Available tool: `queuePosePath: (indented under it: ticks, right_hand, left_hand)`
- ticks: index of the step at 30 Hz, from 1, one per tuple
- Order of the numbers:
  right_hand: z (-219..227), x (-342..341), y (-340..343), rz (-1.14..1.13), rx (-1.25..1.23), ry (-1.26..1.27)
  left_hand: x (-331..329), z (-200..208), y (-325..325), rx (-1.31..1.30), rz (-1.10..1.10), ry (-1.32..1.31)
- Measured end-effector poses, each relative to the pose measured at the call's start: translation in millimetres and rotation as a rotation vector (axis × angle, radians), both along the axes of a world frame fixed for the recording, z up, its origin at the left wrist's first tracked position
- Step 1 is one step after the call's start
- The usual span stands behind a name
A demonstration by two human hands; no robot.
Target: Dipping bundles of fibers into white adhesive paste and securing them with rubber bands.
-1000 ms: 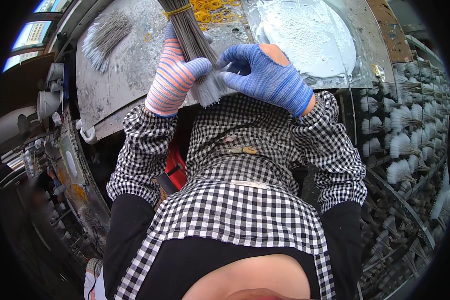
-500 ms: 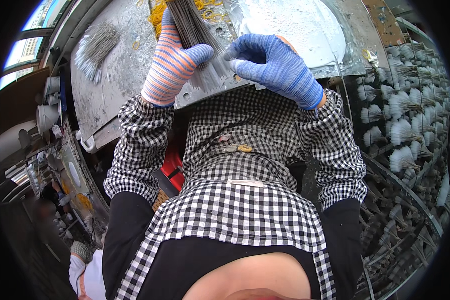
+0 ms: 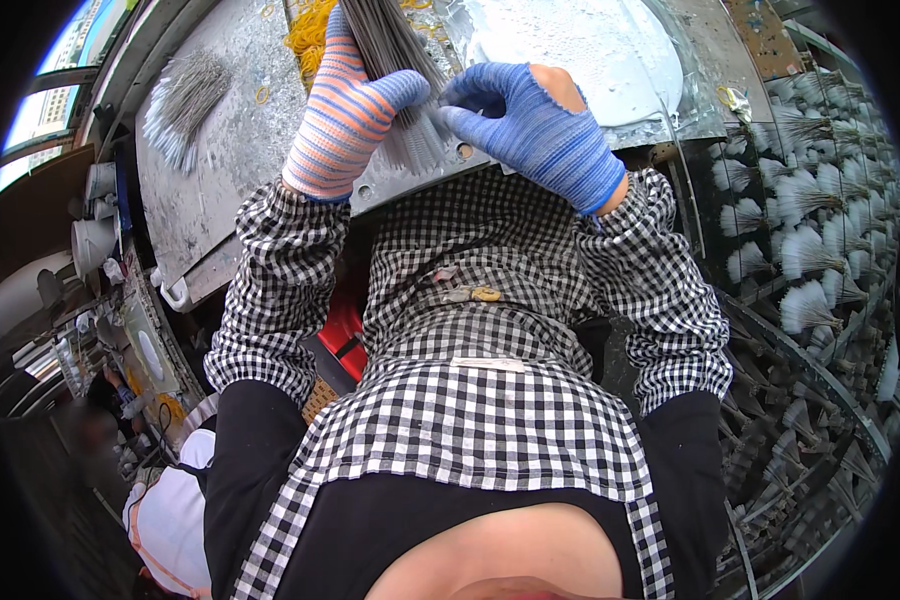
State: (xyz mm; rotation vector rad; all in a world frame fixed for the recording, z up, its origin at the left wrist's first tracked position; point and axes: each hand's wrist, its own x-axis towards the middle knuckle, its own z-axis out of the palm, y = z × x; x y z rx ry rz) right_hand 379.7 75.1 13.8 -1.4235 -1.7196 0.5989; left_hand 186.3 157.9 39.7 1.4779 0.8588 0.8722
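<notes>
Left of the white paste [image 3: 580, 60], my left hand [image 3: 340, 125] clasps the grey bundle [image 3: 385, 45], its length pointing away from me; my right hand [image 3: 542, 132] curls paste-side, whether pinching anything I cannot tell.

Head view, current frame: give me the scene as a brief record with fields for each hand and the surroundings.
Left hand: striped orange-and-blue glove, gripping grey strand bundle
Right hand: blue glove, fingers curled beside that bundle's lower part; contact unclear
Table, left: second bundle, lying down
Table, beyond left hand: yellow bands
Table, right: white paste-like patch
Far right: many pale-tipped bundles
</notes>
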Motion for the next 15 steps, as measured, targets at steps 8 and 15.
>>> queuePosePath:
  ticks: [8, 15]
  right_hand:
    - [0, 24, 11, -0.094, 0.02, -0.099]
    - [30, 59, 9, -0.09, -0.196, 0.201]
  left_hand:
    - [51, 24, -2, -0.141, -0.114, -0.173]
    - [82, 34, 22, -0.117, -0.261, -0.151]
